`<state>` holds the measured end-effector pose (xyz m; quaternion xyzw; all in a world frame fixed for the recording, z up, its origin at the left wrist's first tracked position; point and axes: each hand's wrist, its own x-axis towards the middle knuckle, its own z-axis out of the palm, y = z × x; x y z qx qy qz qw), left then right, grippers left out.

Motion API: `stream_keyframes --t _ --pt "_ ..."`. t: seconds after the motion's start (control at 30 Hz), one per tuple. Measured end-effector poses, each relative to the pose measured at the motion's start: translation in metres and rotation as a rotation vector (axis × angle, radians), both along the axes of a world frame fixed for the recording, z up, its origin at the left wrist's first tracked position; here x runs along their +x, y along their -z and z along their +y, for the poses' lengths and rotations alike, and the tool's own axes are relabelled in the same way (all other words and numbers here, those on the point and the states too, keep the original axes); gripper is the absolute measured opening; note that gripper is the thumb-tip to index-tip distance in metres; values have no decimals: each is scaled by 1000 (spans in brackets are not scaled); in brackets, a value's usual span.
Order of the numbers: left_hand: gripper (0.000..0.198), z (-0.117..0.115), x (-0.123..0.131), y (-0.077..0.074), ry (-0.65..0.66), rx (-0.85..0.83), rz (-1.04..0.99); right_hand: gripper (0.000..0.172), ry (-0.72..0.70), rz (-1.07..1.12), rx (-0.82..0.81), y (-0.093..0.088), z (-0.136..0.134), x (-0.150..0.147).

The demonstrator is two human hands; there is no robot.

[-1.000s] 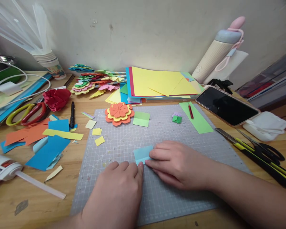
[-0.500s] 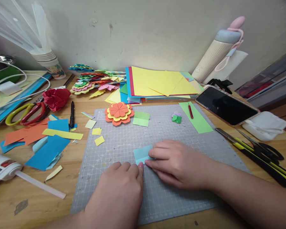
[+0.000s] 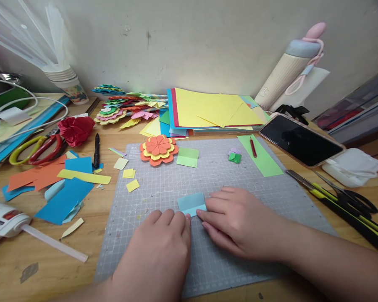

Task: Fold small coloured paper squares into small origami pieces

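Observation:
A small light blue piece of paper (image 3: 191,202) lies on the grey cutting mat (image 3: 164,184), with a crease across it and its lower strip folded up. My left hand (image 3: 159,251) is closed at its lower edge, thumb and finger pressed on the paper. From the right, my right hand (image 3: 236,222) holds down the paper's right end with its fingertips. Farther back on the mat are a creased light green paper (image 3: 188,157), an orange and yellow paper flower (image 3: 158,149) and a small green and purple folded piece (image 3: 234,156).
Paper scraps (image 3: 66,199) and a glue gun (image 3: 6,222) lie at the left. At the right are a phone (image 3: 302,139), scissors (image 3: 355,199) and a yellow and black cutter (image 3: 349,216). Coloured sheets (image 3: 211,107) are stacked by the wall.
My right hand's fingertips have slid right, toward the end of the blue paper, uncovering more of it. My left hand stays at its lower edge.

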<state>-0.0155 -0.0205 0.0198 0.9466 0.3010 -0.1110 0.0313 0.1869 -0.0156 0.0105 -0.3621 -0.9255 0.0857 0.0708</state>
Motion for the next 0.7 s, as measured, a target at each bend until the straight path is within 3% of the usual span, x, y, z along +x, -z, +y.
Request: stream_keyframes --t 0.5,0.7 --pt "18 1 2 2 -6 -4 -48 24 -71 -1 -22 -2 1 1" --pt "23 3 2 6 0 -14 -93 26 47 183 -118 2 5 1"
